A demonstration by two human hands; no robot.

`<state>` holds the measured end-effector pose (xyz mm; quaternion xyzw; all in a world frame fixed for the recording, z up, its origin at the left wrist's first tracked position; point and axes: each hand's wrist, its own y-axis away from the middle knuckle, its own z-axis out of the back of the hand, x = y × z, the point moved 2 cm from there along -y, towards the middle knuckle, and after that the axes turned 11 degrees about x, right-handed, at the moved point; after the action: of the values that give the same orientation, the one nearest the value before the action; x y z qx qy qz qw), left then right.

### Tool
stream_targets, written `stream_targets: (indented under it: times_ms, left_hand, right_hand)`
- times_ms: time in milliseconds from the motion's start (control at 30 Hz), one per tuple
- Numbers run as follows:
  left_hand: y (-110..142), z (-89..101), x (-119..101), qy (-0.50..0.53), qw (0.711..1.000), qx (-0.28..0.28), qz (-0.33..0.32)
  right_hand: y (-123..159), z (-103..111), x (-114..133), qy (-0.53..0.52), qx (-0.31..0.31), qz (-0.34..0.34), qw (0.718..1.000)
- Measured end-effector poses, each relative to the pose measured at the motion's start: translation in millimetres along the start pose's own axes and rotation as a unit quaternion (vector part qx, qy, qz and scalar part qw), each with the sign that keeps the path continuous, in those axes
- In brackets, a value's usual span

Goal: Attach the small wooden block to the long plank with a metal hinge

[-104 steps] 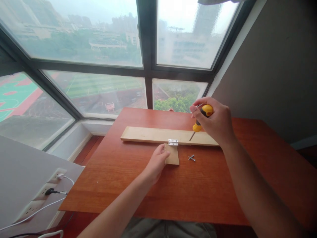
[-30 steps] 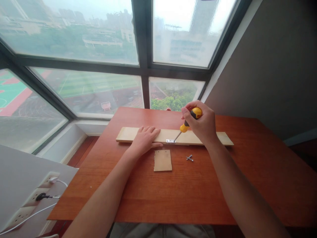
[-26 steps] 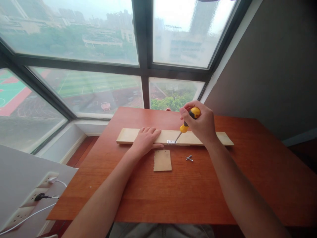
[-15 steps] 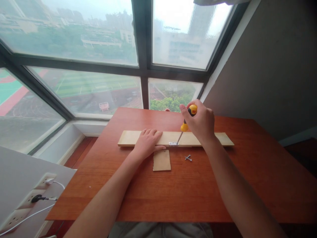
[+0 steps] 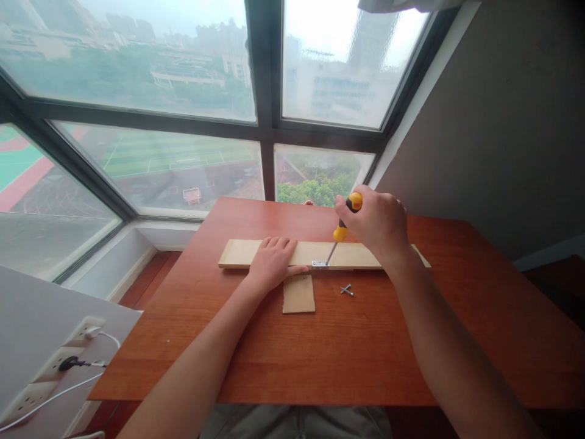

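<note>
Head view; clock centred on the metal hinge [image 5: 319, 264], 12 away from the wearer.

Status: hinge is seated at the near edge of the long board [image 5: 313, 250], which is laid across the table [image 5: 311, 353] from 9 to 3. Screwdriver [image 5: 340, 234] is set with its tip on the hinge's right end, handle leaned toward 1. Its handle is gripped by the closed fingers of the right hand [image 5: 378, 222], at 2. Board is pressed down by the left hand [image 5: 272, 262] at 9: fingers laid out flat on top, thumb run along the near edge.

Judged partly done: the board side looks in progress. Screw depth can't be told; hinge holes are too small to read. Small wood panel [image 5: 298, 295], at 7, looks unattached. Two crossed screws [image 5: 347, 290] are left loose between 4 and 5, apparently unused.

In the way: panel's far edge is partly covered by the left thumb; board's right stretch is hidden by the right hand and forearm. Driver tip access looks unobstructed.

Around: windows [image 5: 173, 67] at 10 to 12, grey wall [image 5: 493, 152] at 2, wall sockets [image 5: 55, 369] with a black plug [image 5: 68, 363] at 8, well apart from the work.
</note>
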<state>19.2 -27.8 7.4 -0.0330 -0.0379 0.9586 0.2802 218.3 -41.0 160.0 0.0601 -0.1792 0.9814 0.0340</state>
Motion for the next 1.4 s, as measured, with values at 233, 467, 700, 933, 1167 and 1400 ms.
stream_targets:
  times_ms: [233, 467, 700, 933, 1167, 1400]
  left_hand:
    - [0.2, -0.5, 0.4, 0.0, 1.0, 0.002, 0.0]
    - [0.3, 0.7, -0.2, 0.0, 1.0, 0.002, 0.005]
    - [-0.4, 2.0, 0.2, 0.014, 1.0, 0.008, 0.002]
    - [-0.2, 1.3, 0.8, 0.019, 1.0, 0.01, 0.001]
    - [-0.1, 1.2, 1.2, 0.015, 1.0, 0.01, 0.0]
    - [-0.3, 2.5, 1.0, 0.013, 1.0, 0.012, -0.001]
  right_hand:
    - [-1.0, -1.4, -3.8, -0.01, 0.005, 0.009, 1.0]
    - [4.1, 4.0, 5.5, 0.042, -0.016, -0.04, 0.998]
    - [0.2, -2.2, 0.7, 0.001, -0.02, 0.001, 1.0]
    - [-2.7, -3.0, -8.0, -0.014, -0.02, 0.024, 0.999]
    - [-9.1, -8.3, -12.1, -0.037, -0.021, 0.025, 0.999]
    - [-5.6, -4.9, -9.5, -0.019, -0.015, -0.006, 1.0]
